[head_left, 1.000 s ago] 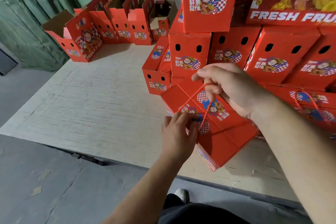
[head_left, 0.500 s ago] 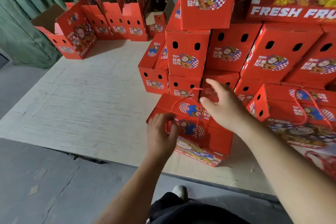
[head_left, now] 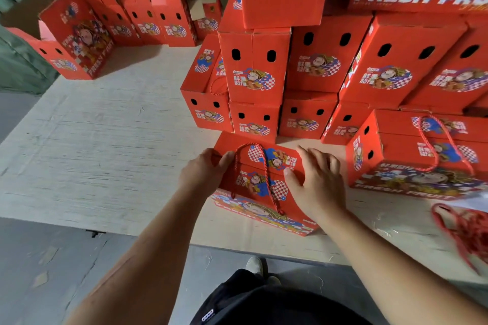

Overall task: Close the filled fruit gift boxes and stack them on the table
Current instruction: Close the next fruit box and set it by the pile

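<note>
I note the table (head_left: 111, 140), a pale wood-grain board, carrying every item in view. On its right half stands the stack of closed boxes (head_left: 324, 60), red cartons with dark oval vent holes, piled several tiers high and running off the right edge. Along the far left edge I see a row of open boxes (head_left: 148, 10) with their flaps standing up. To the right of the stack's foot sits a side box (head_left: 417, 158), closed, with a red cord handle lying over its top.

The gift box (head_left: 260, 185) under work lies at the near edge of the table, directly in front of the stack and just left of the side box. Its top flaps are down. Its rope handle (head_left: 260, 166) loops across the lid and trails down the near face.

The left hand (head_left: 203, 169) grips the box's left end, fingers wrapped over the top corner. The right hand (head_left: 314, 179) rests on the right part of the lid, palm down, fingers spread wide and holding nothing. The box sits between the two hands, touching both.

At the far right edge I record a bundle of red cords (head_left: 467, 232), blurred.
</note>
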Available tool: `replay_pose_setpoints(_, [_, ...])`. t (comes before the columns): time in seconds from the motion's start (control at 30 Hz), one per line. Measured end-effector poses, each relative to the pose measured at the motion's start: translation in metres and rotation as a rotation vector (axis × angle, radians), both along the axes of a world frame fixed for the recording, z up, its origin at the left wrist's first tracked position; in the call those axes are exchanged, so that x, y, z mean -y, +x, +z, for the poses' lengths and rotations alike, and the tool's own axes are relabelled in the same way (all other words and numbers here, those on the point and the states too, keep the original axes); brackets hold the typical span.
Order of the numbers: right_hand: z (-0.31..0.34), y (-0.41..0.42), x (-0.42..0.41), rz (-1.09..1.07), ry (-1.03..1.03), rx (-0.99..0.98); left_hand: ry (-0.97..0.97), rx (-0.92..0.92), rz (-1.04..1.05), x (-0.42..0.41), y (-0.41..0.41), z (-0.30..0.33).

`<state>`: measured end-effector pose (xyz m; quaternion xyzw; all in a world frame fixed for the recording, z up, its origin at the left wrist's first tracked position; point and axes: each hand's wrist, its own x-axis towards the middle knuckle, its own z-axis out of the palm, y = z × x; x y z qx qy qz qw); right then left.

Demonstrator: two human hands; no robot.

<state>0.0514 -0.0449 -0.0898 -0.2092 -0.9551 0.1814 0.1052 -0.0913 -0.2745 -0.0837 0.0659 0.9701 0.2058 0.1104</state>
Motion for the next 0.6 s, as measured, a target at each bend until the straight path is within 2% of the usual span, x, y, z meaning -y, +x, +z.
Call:
replay_pose_setpoints(0.1, [-0.004,-0.005,-0.013,0.048,-0.065,-0.079,0.11,0.187,-0.043,0.005,-0.01,0.005])
replay_pose_setpoints(0.23, [-0.009,-0.021,-0.044,0.048,-0.284,-0.109,0.561,0.458,0.185,-0.007,-0.001,0.003])
replay_pose_setpoints(0.33, [-0.014,-0.024,-0.048,0.003,-0.357,-0.097,0.659,0.477,0.221,-0.012,0.003,0.001])
replay_pose_setpoints(0.43, [-0.016,-0.023,-0.047,-0.105,-0.465,-0.112,0.822,0.698,0.24,-0.005,0.0,0.003])
replay_pose_setpoints(0.5, [-0.018,-0.018,-0.047,-0.252,-0.622,-0.068,0.875,0.692,0.22,-0.002,0.003,-0.001])
replay_pose_setpoints(0.6, [-0.018,0.0,-0.04,-0.432,-0.996,-0.015,0.963,0.585,0.249,0.001,0.009,-0.014])
